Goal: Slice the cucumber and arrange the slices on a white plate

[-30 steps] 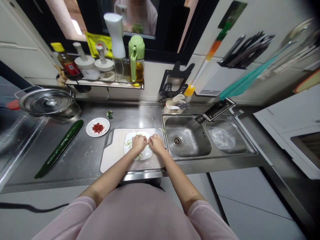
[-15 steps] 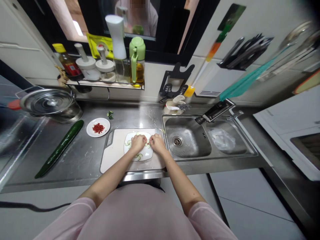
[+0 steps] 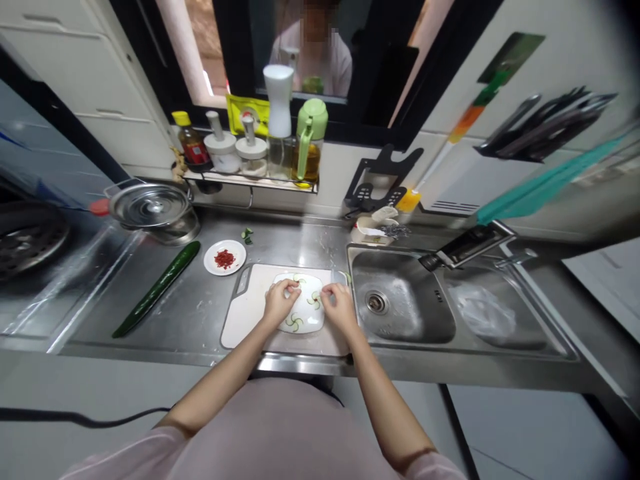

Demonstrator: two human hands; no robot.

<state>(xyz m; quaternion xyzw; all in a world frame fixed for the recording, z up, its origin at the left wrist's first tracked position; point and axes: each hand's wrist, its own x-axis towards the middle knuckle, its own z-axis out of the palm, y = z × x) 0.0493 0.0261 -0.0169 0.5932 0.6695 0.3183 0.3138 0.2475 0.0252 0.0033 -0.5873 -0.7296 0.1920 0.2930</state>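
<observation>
Left hand point(image 3: 280, 303) and right hand point(image 3: 341, 307) have parted, baring more of a red-centred cucumber swirl point(image 3: 314, 299) near the right edge of the square plate point(image 3: 313, 325). Leftmost, a whole cucumber point(image 3: 157, 287) slants toward the front edge of the counter point(image 3: 200, 317). Red bits point(image 3: 225, 259) lie on a round plate point(image 3: 210, 260) just off the far-left corner of the cutting board point(image 3: 246, 315). At the square plate's left and right edges, each hand's thumb and fingertips nearly meet; whether they pinch anything, I cannot tell.
</observation>
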